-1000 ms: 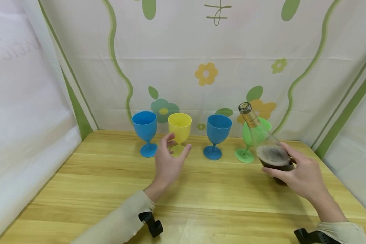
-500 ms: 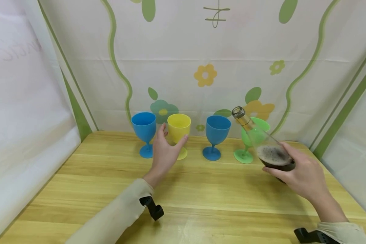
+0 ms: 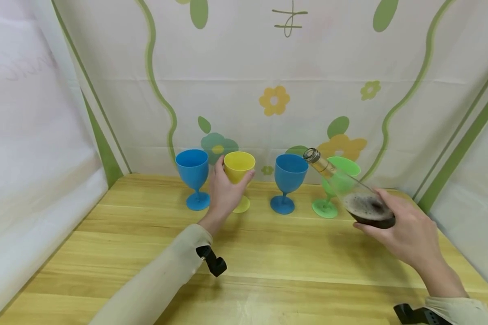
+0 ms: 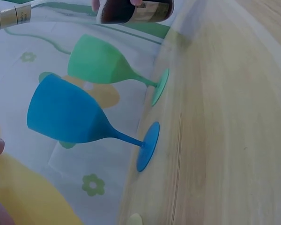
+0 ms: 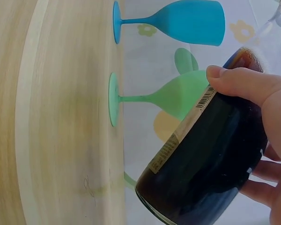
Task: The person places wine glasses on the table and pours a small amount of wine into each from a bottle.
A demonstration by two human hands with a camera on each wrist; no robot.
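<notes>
Four-finger side and thumb of my left hand (image 3: 224,192) hold the bowl of a yellow goblet (image 3: 240,161), which stands upright on the table. In the left wrist view the yellow goblet (image 4: 33,197) fills the lower left corner beside the fingertips. My right hand (image 3: 412,237) grips a clear glass bottle (image 3: 370,208) of dark, foamy liquid around its lower body. The bottle is raised and tilted, its mouth pointing left near the right blue goblet (image 3: 291,174). Behind its neck stands a light green goblet (image 3: 325,207), partly covered. A label (image 5: 185,124) shows on the bottle.
Another blue goblet (image 3: 192,169) stands close to the left hand's left side. All goblets form a row along the back of the wooden table (image 3: 268,271), before a white flower-print curtain (image 3: 227,58). Fabric walls rise at both sides.
The left hand has moved up and in around the yellow goblet's bowl. The right hand has tipped the bottle further left, its mouth now lower and nearer the right blue goblet.
</notes>
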